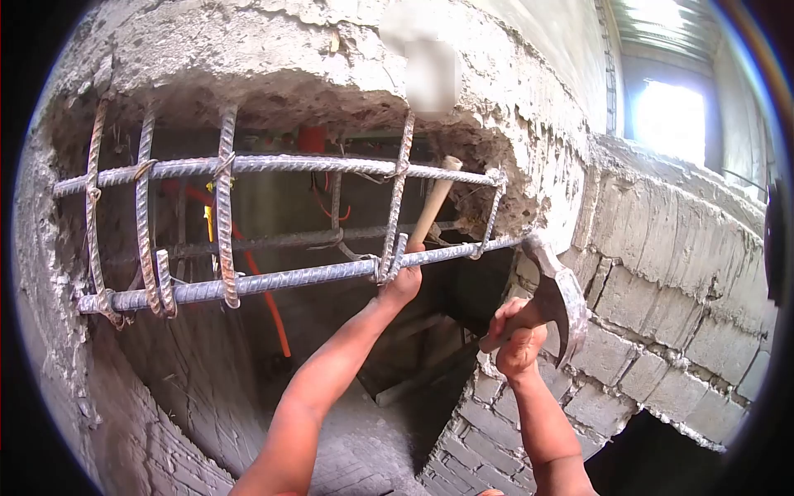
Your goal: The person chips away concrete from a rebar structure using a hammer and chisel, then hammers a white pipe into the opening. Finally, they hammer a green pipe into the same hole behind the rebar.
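My left hand (pixel 403 281) is closed round the lower part of a pale wooden stick (pixel 435 202), partly hidden behind the lower steel bar (pixel 314 277). The stick slants up behind the bars, its top near the upper bar (pixel 289 164). My right hand (pixel 519 337) grips the handle of a claw hammer (pixel 562 298), its head raised at the right end of the lower bar, close to the concrete edge. Several upright ribbed bars, tied with wire, cross the two long bars.
Rough broken concrete (pixel 273 58) overhangs the bars. A block wall (pixel 653 322) fills the right side, with a dark hole (pixel 653 459) low in it. An orange tube (pixel 273 314) hangs behind the bars. A bright window opening (pixel 670 122) is at upper right.
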Tool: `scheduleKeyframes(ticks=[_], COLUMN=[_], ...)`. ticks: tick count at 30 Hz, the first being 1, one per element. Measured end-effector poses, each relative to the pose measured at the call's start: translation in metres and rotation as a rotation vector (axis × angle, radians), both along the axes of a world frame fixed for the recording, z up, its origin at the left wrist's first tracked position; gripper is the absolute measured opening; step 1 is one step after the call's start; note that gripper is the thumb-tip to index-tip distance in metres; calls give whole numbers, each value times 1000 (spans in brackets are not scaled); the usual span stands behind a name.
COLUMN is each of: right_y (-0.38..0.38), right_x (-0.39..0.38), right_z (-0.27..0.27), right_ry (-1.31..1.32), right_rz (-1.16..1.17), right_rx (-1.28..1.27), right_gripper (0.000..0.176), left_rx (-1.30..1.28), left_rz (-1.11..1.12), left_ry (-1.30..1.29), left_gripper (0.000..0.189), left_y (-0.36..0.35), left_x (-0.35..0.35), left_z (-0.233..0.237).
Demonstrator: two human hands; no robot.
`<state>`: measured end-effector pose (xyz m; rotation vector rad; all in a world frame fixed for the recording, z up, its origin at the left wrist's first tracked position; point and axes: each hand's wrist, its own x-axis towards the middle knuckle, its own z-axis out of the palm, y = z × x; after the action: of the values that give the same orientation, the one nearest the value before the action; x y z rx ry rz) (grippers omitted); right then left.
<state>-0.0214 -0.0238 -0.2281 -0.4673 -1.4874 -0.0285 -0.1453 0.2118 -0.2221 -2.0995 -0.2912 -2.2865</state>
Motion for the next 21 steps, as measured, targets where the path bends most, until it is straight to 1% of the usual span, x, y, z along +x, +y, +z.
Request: scheduleKeyframes(ticks=[1,2,3,4,5,8,9,10,11,12,13,14,17,19,20,21], right_y=[1,2,3,7,11,12,9,8,8,8,9,10,10,11,13,15], right_x=[1,2,4,9,11,12,10,8,6,6,6,5,1,0,-1,0], right_z=[2,4,5,7,10,15,18,23,28,32,36,39,45,47,45,43], right_ry=[-3,-31,-60,-116,-121,-310,-335,-363,-390,-393,-397,-401,-349,-361,-320,-279], right_rz=[-1,-14,-27,-80,-80,-218,-258,-275,-292,-293,-294,-295,-274,-269,-222,-174], right_rx=[-2,5,9,43,43,93,70,88,106,104,160,213,230,245,244,242], right_gripper=[65,65,65,65,65,66,66,64,63,63,62,62,61,60,60,60], left_rx=[-2,70,139,98,98,68,20,-31,-34,10,54,49,37,35,35,35], left_rz=[-1,1,4,17,17,60,125,190,187,277,368,368,327,145,145,131], left_ry=[-3,-65,-128,-135,-140,-154,-109,-64,-68,-75,-83,-86,-95,-72,-77,-105], left_gripper=[25,18,20,22,22,24,21,30,30,31,31,31,30,28,28,21], left_y=[3,6,7,7,8,12,14,15,16,19,19,18,8,0,-5,-9], left_x=[2,4,5,7,8,13,12,12,13,14,14,14,9,1,0,0], left_z=[1,3,2,-2,-2,-6,-9,-11,-12,-12,-11,-11,-7,-4,-1,2])
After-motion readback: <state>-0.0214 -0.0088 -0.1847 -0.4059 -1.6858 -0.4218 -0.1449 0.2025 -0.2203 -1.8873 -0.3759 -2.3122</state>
